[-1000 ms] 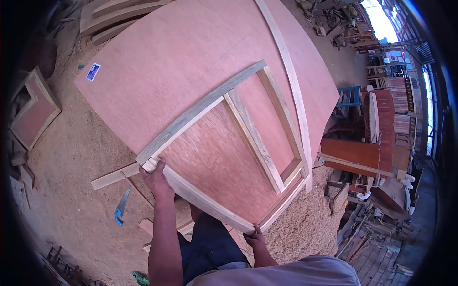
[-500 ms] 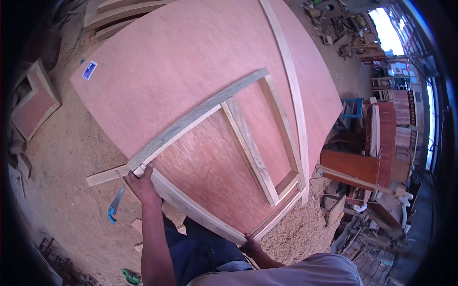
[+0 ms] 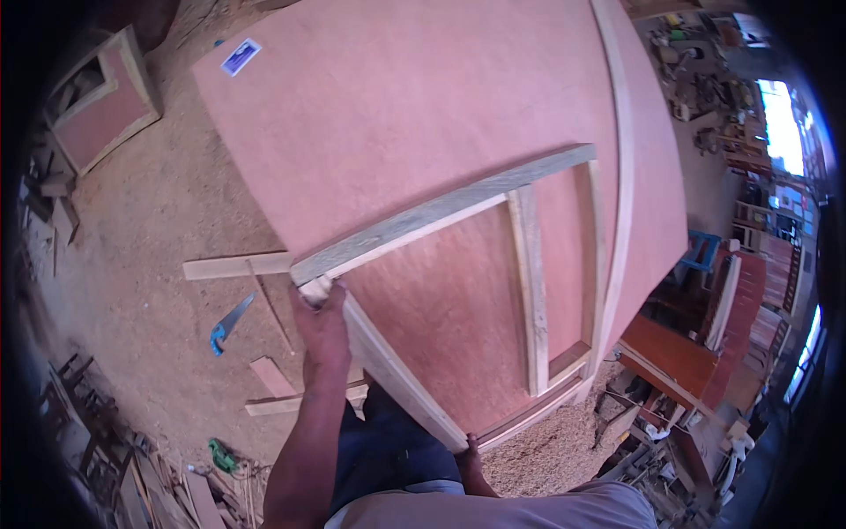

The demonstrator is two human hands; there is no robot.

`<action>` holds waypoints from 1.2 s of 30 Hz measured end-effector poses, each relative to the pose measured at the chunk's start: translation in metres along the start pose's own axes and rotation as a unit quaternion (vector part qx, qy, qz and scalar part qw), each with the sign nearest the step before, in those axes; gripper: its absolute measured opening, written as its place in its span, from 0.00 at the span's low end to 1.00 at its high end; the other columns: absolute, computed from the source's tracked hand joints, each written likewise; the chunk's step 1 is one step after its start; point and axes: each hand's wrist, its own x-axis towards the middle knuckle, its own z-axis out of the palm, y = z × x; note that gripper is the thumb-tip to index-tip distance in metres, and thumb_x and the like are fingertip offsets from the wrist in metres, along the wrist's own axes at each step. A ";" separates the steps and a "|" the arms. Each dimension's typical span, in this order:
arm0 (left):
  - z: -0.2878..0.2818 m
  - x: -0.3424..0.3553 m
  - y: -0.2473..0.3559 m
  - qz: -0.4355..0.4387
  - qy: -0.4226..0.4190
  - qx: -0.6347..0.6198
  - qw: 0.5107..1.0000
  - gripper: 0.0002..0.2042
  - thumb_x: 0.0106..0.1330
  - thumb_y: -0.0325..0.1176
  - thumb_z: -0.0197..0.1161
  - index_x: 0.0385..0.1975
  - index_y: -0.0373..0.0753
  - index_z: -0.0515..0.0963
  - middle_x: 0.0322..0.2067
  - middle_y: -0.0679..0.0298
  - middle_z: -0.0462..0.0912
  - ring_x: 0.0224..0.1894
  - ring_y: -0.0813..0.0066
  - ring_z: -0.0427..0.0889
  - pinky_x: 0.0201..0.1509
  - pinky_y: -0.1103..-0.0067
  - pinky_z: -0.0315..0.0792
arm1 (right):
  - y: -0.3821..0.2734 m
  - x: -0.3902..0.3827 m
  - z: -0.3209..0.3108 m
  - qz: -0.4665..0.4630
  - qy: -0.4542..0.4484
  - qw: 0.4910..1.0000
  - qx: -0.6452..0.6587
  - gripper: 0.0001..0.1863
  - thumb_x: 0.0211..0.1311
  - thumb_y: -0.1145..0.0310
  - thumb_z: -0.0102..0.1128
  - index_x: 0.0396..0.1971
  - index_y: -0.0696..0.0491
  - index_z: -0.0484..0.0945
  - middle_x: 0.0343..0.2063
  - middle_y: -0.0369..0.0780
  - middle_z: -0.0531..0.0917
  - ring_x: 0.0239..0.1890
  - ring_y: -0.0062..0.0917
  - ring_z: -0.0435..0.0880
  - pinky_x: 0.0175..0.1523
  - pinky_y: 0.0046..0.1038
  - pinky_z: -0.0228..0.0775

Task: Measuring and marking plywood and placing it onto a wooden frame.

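Observation:
A wooden frame of pale and greyish strips (image 3: 449, 207), with an inner crossbar (image 3: 530, 291), lies over a large sheet of reddish plywood (image 3: 397, 115). My left hand (image 3: 322, 326) is closed round the frame's near left corner, where the strips meet. At the other end of the near strip (image 3: 397, 379), my right hand (image 3: 471, 457) grips the frame's near right corner; part of that hand is hidden behind the wood. A long pale batten (image 3: 622, 132) runs along the right part of the plywood.
A blue-handled handsaw (image 3: 231, 324) and a loose wooden strip (image 3: 233, 266) lie on the dusty floor at left. A green tool (image 3: 222, 455) is near wood scraps at lower left. Shavings (image 3: 551, 450) heap beside my right hand. An orange-brown panel (image 3: 670, 357) stands at right.
The view has turned, so the plywood, frame and floor things sit farther right in the picture. Both hands keep their hold, and the frame shows no clear shift on the sheet.

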 end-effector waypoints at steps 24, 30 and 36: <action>0.005 0.000 0.009 -0.057 -0.025 -0.004 0.998 0.31 0.66 0.20 0.73 0.68 0.30 0.68 0.57 0.60 0.81 0.57 0.75 0.81 0.64 0.76 0.75 | 0.001 -0.014 -0.013 -0.116 0.086 0.985 0.097 0.30 0.78 0.40 0.60 0.62 0.50 0.76 0.58 0.42 0.83 0.64 0.36 0.82 0.73 0.41 0.75; 0.003 -0.004 0.009 -0.059 -0.021 0.012 0.998 0.30 0.66 0.22 0.74 0.67 0.31 0.68 0.55 0.60 0.81 0.56 0.75 0.81 0.63 0.76 0.76 | 0.003 -0.023 0.013 -0.104 0.152 0.969 0.164 0.32 0.78 0.38 0.59 0.62 0.53 0.77 0.61 0.45 0.83 0.65 0.37 0.81 0.74 0.44 0.74; 0.010 -0.005 0.004 -0.058 -0.033 0.020 0.998 0.28 0.67 0.21 0.73 0.65 0.32 0.69 0.55 0.60 0.81 0.56 0.74 0.81 0.63 0.74 0.76 | -0.007 -0.020 0.023 -0.085 0.201 0.943 0.249 0.36 0.81 0.37 0.53 0.68 0.54 0.75 0.66 0.48 0.81 0.68 0.40 0.79 0.78 0.44 0.68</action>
